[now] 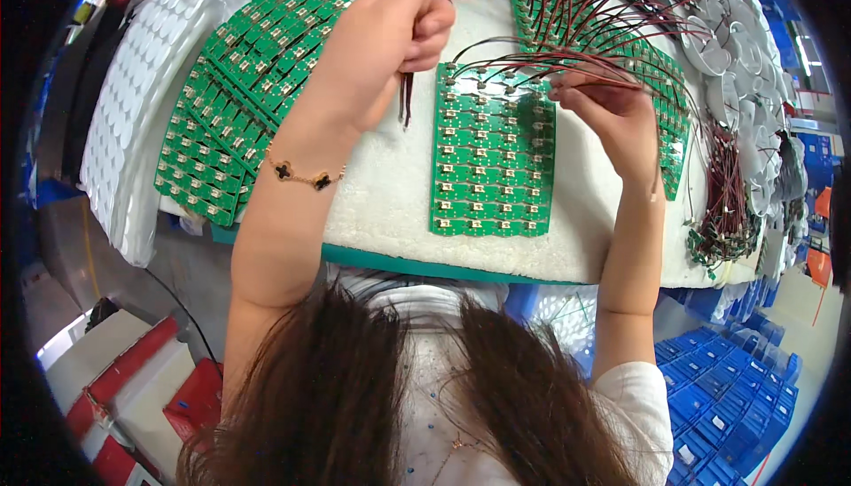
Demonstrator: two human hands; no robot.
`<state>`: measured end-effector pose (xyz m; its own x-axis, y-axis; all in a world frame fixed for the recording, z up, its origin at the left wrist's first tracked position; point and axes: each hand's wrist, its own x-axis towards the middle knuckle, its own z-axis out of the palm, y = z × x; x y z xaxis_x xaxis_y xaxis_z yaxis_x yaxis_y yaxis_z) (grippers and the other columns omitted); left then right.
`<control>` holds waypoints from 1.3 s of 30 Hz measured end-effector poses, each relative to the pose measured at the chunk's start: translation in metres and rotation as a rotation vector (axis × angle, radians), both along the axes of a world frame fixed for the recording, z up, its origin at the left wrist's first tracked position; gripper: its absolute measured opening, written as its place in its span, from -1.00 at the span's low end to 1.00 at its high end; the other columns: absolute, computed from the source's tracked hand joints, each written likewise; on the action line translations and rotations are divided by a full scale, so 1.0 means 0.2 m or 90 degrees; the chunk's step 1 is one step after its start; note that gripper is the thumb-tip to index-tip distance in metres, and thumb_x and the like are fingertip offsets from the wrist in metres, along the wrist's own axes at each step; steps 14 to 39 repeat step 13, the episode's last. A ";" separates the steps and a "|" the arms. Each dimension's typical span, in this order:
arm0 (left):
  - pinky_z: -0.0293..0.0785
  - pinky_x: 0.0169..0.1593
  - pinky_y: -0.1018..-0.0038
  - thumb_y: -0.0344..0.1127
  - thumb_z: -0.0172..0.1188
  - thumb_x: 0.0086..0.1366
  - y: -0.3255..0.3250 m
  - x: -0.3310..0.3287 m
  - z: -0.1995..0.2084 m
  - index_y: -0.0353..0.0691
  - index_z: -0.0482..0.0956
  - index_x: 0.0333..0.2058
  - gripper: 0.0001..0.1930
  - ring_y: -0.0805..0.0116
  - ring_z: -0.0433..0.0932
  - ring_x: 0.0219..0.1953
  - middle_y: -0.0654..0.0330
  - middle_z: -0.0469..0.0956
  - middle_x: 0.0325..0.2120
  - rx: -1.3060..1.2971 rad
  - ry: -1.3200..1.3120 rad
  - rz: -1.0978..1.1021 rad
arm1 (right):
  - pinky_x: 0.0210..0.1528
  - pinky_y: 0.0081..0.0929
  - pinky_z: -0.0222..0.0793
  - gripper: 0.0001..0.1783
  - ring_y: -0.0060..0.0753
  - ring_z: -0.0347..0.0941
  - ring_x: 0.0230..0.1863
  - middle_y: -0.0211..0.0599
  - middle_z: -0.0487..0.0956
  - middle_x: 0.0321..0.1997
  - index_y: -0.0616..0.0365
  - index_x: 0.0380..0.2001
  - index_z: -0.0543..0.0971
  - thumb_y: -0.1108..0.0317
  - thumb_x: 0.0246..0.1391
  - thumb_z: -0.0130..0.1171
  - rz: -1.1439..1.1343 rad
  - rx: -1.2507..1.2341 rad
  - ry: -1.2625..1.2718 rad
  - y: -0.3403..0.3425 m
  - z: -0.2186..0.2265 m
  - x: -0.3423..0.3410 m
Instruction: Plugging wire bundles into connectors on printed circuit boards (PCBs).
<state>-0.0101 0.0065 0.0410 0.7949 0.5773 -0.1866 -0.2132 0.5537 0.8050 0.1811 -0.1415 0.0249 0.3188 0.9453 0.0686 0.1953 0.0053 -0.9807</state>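
Note:
In front of me a green circuit board panel with rows of small white connectors lies on a pale foam-like mat. Dark red and black wires run from connectors along its far edge. At that panel's far right corner my right hand is closed in a pinch by these wires; its fingertips are partly hidden. My left hand is raised above the mat, left of the panel, closed around a few dark red and black wires whose ends hang below the fist.
More green panels are stacked at the left, beside a white tray of round cups. Wired panels lie at the far right. A wire bundle and white cups sit at the right edge. Blue bins stand below.

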 end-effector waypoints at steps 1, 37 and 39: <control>0.02 -0.59 0.67 -0.20 -0.23 0.46 0.00 0.00 0.00 -0.30 0.32 -0.28 -0.72 0.64 0.07 -0.68 0.37 0.22 -0.65 -0.001 0.005 0.032 | -0.12 -0.59 0.43 -0.86 -0.46 0.54 -0.19 -0.30 0.58 -0.24 0.28 -0.30 0.52 0.56 0.01 0.21 -0.049 -0.050 -0.118 0.00 -0.03 0.01; 0.09 -0.56 0.67 -0.20 -0.19 0.45 0.01 0.00 -0.03 -0.30 0.33 -0.29 -0.74 0.62 0.13 -0.65 0.32 0.28 -0.60 -0.010 0.007 0.049 | -0.21 -0.58 0.43 -0.85 -0.49 0.50 -0.27 -0.31 0.58 -0.26 0.28 -0.32 0.59 0.58 -0.04 0.19 -0.008 -0.029 -0.363 0.04 -0.06 0.02; 0.09 -0.56 0.67 -0.20 -0.19 0.45 0.01 0.00 -0.03 -0.30 0.33 -0.29 -0.74 0.62 0.13 -0.65 0.32 0.28 -0.60 -0.010 0.007 0.049 | -0.21 -0.58 0.43 -0.85 -0.49 0.50 -0.27 -0.31 0.58 -0.26 0.28 -0.32 0.59 0.58 -0.04 0.19 -0.008 -0.029 -0.363 0.04 -0.06 0.02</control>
